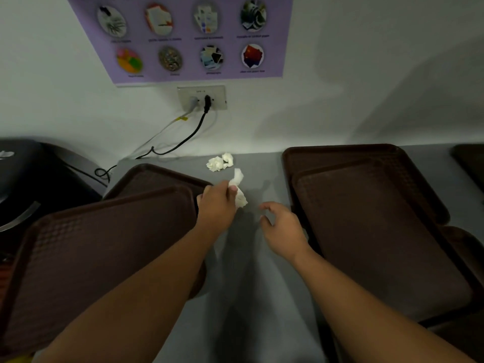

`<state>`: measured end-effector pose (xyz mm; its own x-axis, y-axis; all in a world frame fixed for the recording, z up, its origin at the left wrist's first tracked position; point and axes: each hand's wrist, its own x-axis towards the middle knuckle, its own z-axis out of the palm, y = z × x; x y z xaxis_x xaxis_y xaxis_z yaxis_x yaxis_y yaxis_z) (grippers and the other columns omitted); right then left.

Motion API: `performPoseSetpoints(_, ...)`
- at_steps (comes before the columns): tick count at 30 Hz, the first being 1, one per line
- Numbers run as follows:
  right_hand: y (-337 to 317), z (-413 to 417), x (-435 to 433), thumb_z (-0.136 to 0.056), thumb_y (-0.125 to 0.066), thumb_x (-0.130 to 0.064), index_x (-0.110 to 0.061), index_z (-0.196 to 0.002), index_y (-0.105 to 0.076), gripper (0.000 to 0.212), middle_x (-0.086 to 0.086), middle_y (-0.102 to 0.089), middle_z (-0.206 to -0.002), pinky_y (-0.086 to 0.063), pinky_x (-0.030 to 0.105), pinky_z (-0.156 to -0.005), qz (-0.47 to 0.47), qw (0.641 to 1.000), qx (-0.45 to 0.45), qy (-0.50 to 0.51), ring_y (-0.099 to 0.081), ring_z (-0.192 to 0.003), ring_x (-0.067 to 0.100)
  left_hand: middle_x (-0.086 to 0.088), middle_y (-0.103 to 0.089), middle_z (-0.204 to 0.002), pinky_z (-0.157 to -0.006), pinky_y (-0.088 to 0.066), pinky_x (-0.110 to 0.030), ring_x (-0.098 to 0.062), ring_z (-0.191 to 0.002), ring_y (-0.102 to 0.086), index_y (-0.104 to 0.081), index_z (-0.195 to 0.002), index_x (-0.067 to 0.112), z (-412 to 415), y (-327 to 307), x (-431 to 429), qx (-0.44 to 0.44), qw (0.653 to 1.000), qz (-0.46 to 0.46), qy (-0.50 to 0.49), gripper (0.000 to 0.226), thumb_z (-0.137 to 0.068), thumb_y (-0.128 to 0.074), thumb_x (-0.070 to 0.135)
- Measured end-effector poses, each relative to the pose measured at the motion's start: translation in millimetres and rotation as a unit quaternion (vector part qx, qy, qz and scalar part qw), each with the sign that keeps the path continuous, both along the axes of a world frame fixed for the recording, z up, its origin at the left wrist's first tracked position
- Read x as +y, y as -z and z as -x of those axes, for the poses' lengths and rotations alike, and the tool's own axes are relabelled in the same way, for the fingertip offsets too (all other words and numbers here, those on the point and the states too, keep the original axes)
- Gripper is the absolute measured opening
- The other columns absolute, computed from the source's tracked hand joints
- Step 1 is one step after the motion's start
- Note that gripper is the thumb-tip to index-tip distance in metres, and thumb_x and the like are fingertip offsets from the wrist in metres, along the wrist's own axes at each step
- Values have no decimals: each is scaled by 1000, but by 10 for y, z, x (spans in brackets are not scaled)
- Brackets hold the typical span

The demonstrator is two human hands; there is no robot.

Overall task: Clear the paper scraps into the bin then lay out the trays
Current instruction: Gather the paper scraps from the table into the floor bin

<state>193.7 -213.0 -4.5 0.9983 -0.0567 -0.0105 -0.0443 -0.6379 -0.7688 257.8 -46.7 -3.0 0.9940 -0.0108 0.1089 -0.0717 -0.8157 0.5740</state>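
Observation:
My left hand (217,203) is closed around a crumpled white paper scrap (239,188) over the middle of the grey counter (251,271). My right hand (281,224) hovers just to its right, fingers curled apart and holding nothing. Two more crumpled white scraps (219,161) lie near the wall, beyond both hands. Dark brown trays lie stacked askew on the left (99,244) and on the right (374,231).
A black machine (34,176) stands at the far left, its cables running up to a wall socket (201,98). A purple poster (188,35) hangs on the wall. The corner of another dark tray (471,163) shows at the far right.

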Motion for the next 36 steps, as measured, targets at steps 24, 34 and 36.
performPoseSetpoints(24, 249, -1027, 831, -87, -56, -15, -12, -121, -61, 34, 11, -63, -122, -45, 31, -95, 52, 996, 59, -40, -59, -111, 30, 0, -48, -70, -55, -34, -16, -9, -59, -43, -43, -66, 14, -59, -523, 1121, -15, 990, 108, -95, 27, -80, -57, -4)
performPoseSetpoints(34, 375, -1893, 1027, -88, -54, -18, -15, -125, -58, 37, 7, -54, -132, -39, 37, -104, 199, 977, -19, -73, -46, -123, 32, -16, -56, -66, -57, -48, -40, -24, -57, -52, -52, -69, 0, -30, -381, 1698, -116, 976, 88, -162, 31, -91, -64, 18)
performPoseSetpoints(36, 438, -2020, 1040, -87, -52, -20, -22, -129, -54, 43, -2, -51, -136, -35, 41, -104, 281, 954, -49, -96, -40, -127, 28, -19, -58, -67, -58, -52, -45, -33, -61, -58, -53, -72, -1, 21, -295, 1773, -101, 975, 111, -162, 32, -92, -64, 21)
